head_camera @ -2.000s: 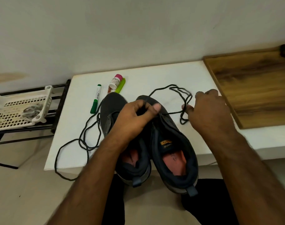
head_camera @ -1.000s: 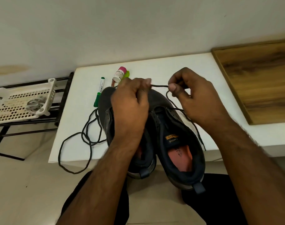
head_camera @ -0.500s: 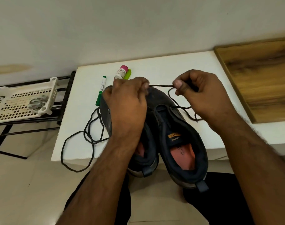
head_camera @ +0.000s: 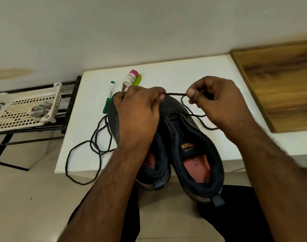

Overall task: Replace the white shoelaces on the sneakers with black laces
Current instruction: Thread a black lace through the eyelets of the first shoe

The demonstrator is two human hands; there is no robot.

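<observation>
White bench [head_camera: 166, 70] carried two dark sneakers [head_camera: 198, 151], side by side, heels overhanging the near edge. Left hand [head_camera: 138, 116] lay over the left sneaker; right hand [head_camera: 217, 103] hovered above the right sneaker's toe. Two black laces counted: one black lace [head_camera: 176, 93] stretched taut between the hands, pinched by left fingers [head_camera: 160, 96] and by right fingers [head_camera: 191, 93] (both closed on it), its slack looping down to the right sneaker's eyelets; a second lace [head_camera: 96, 145] lay loose left of the sneakers, one loop hanging off the edge. One green marker [head_camera: 109, 96], one small pink-capped bottle [head_camera: 130, 77].
</observation>
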